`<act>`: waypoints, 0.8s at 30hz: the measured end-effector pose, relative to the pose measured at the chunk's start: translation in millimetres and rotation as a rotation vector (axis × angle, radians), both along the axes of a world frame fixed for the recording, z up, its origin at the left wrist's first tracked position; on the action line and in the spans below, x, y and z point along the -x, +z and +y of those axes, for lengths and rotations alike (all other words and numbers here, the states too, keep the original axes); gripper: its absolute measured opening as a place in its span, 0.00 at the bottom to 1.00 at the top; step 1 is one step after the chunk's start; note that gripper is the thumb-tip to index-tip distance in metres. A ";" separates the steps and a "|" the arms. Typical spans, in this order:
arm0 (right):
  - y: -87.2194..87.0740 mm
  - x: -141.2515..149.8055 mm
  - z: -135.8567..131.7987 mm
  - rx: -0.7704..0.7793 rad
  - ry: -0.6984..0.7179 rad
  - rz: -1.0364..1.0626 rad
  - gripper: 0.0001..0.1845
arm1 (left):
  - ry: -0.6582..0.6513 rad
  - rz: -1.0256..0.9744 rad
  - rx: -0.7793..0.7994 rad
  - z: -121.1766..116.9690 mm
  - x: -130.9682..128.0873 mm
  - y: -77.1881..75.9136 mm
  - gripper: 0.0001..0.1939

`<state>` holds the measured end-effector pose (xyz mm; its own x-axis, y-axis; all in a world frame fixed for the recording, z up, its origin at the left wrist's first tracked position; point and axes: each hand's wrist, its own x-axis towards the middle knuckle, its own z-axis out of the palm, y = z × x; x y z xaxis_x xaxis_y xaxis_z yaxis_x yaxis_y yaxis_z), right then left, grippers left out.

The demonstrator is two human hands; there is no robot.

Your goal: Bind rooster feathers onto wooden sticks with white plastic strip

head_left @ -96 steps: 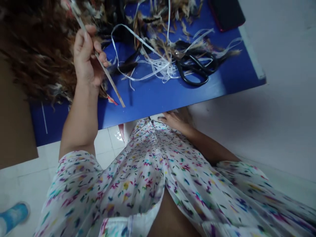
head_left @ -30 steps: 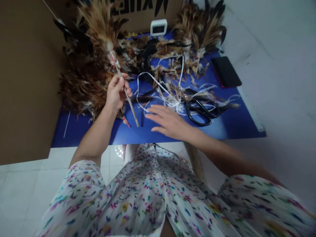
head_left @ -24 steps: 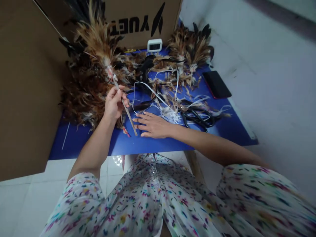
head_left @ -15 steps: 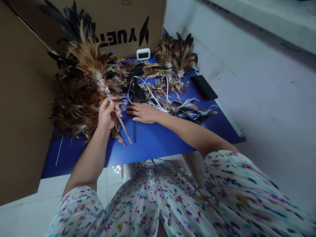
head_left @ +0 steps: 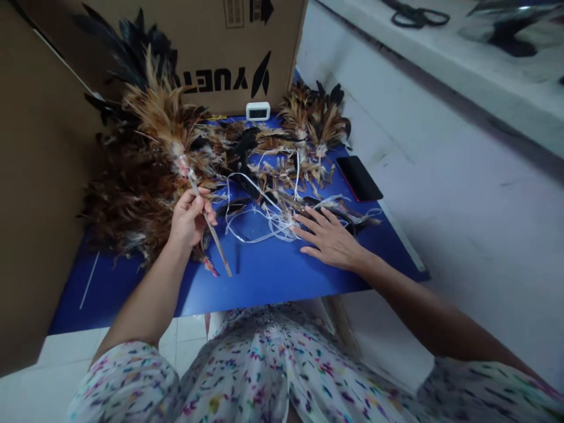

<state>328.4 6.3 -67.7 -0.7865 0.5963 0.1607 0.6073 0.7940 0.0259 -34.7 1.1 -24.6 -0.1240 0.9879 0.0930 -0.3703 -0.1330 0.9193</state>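
My left hand (head_left: 190, 218) is closed round the thin stick of a feather duster (head_left: 163, 117), whose brown and black feathers point up and away from me. Red and white binding shows where the feathers meet the stick. Fingers spread, my right hand (head_left: 328, 235) lies over the right part of a tangle of white plastic string (head_left: 259, 232). Its fingertips touch or hover just above the string and a few loose feathers; which one I cannot tell. A big heap of brown feathers (head_left: 127, 194) lies left of my left hand.
A phone (head_left: 360, 178) lies at the table's right edge. At the back stand a small white digital clock (head_left: 258, 111) and feather bunches (head_left: 315, 117), before a large cardboard box (head_left: 211, 53). Another cardboard panel (head_left: 39, 176) rises at left. Black scissors (head_left: 418, 16) rest on the ledge.
My right hand has moved right and towards me, from the dark feathers in the middle to the string. More of the white string now lies spread on the blue table. My left hand keeps its hold.
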 end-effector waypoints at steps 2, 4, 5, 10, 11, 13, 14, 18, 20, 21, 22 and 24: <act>-2.5 11.3 11.8 -0.001 0.022 -0.003 0.28 | 0.014 0.003 -0.007 -1.6 -0.4 1.3 0.20; -3.2 26.0 26.0 -0.011 0.034 0.007 0.28 | 0.029 0.007 -0.018 -2.8 -0.5 3.1 0.21; -3.4 33.3 34.2 -0.013 0.038 0.012 0.28 | 0.034 0.009 -0.026 -3.3 -0.5 4.3 0.21; -5.7 64.0 79.2 0.008 0.023 0.066 0.27 | 0.055 0.027 -0.059 -7.1 -3.5 14.9 0.18; -5.2 69.8 85.2 0.021 0.016 0.084 0.27 | 0.060 0.032 -0.064 -7.8 -4.0 17.6 0.18; -1.9 82.1 88.5 0.028 -0.013 0.151 0.26 | 0.077 0.036 -0.095 -8.8 -3.6 23.5 0.18; 1.2 88.7 84.9 0.012 -0.031 0.203 0.25 | 0.096 0.039 -0.099 -9.0 -2.5 26.9 0.17; 17.1 121.0 42.9 -0.064 0.096 0.371 0.21 | 0.175 0.122 -0.074 -8.1 7.6 45.9 0.13; 20.7 142.5 17.6 -0.023 0.374 0.380 0.18 | 0.194 0.166 -0.084 -7.7 13.8 57.8 0.12; 20.0 154.5 7.2 -0.003 0.524 0.358 0.18 | 0.197 0.185 -0.080 -7.9 16.5 63.5 0.12; 17.9 166.8 -1.1 0.012 0.642 0.330 0.19 | 0.210 0.191 -0.084 -8.3 18.8 68.7 0.11; 10.6 190.7 -9.9 0.030 0.805 0.245 0.23 | 0.218 0.187 -0.111 -10.4 22.2 76.8 0.10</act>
